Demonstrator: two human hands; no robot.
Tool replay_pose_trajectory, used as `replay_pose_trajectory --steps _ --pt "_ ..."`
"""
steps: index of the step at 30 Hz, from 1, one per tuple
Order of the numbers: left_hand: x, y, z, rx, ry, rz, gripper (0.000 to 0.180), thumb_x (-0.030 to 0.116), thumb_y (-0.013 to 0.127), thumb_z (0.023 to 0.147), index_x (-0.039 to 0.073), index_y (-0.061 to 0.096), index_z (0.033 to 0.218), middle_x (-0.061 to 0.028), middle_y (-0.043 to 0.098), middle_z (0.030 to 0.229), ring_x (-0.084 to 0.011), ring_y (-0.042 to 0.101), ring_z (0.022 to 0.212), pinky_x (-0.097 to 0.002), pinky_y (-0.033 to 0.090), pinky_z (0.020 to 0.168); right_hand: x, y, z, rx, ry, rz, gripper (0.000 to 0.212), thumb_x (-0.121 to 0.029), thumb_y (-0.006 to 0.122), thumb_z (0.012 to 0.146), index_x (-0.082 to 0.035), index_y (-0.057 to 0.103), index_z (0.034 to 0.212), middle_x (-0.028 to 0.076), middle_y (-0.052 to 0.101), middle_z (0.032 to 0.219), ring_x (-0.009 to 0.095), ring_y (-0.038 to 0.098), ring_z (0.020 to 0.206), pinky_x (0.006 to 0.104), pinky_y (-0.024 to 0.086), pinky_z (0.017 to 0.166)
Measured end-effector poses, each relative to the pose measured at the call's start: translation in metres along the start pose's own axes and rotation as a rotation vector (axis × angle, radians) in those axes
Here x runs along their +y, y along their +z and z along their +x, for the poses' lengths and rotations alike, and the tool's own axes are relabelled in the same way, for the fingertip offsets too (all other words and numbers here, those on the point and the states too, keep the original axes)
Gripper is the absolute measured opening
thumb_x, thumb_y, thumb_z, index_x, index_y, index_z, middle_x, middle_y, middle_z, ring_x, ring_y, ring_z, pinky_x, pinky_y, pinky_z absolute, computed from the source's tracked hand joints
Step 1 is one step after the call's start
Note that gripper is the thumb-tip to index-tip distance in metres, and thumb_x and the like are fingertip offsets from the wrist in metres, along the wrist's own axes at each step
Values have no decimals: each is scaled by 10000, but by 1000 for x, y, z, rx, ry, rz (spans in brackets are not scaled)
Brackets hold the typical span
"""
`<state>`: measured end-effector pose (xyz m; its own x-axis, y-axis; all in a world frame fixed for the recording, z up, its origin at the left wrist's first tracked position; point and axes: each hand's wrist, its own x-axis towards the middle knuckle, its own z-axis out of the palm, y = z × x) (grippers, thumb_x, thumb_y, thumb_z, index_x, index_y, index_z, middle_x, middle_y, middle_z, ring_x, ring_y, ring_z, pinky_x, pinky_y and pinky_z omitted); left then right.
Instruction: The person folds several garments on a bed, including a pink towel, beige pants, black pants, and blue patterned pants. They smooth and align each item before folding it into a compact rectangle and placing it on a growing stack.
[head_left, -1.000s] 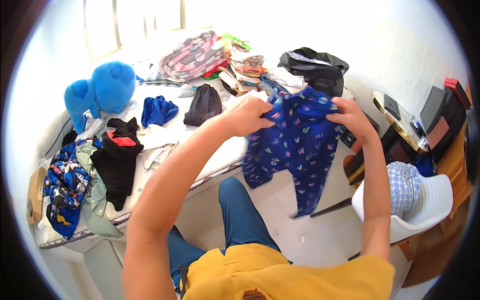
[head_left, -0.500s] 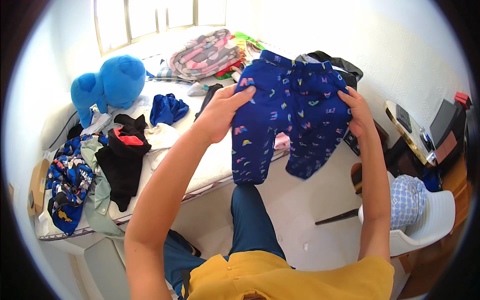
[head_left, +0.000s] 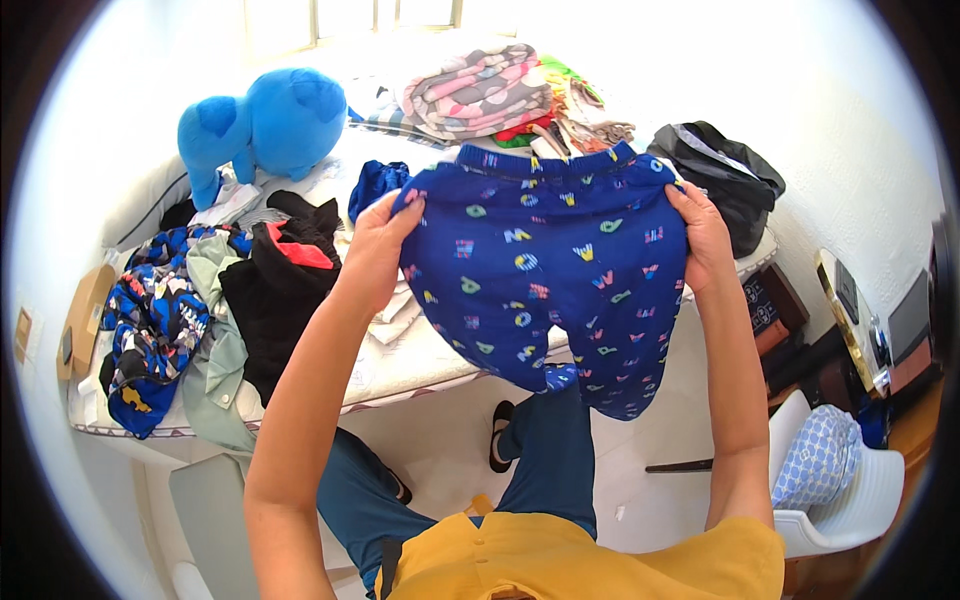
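1. The left hand (head_left: 375,250) and right hand (head_left: 705,240) are each clamping a side of the waistband, holding the blue patterned trousers (head_left: 550,280) spread in the air between the person and the bed (head_left: 400,360).
2. The trousers are hanging limp, looking light and soft; the waistband corners are giving the surest grip.
3. Beyond, a folded striped blanket (head_left: 480,90) is lying on the bed.

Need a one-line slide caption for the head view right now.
Both hands, left and right, hold blue patterned pants spread by the waistband above a clothes-strewn bed.
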<state>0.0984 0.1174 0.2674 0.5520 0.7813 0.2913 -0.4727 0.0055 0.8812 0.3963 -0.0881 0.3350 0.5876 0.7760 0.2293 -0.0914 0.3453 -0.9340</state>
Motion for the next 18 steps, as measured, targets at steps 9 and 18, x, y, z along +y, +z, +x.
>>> replay_pose_trajectory --steps 9,18 --pt "-76 -190 2 428 -32 -307 433 412 503 1011 61 575 1256 -68 661 1102 -201 634 965 -386 500 886 125 227 -93 -535 -619 -572 236 -163 638 934 2 582 1093 155 645 992 303 659 893 332 511 783" --pt "-78 -209 -262 646 -273 -365 404 290 566 992 29 539 1299 -90 655 1197 -234 647 1058 -401 531 930 313 254 -218 -873 -310 -520 301 -44 650 847 -86 642 1145 112 665 957 339 645 849 417 518 732"
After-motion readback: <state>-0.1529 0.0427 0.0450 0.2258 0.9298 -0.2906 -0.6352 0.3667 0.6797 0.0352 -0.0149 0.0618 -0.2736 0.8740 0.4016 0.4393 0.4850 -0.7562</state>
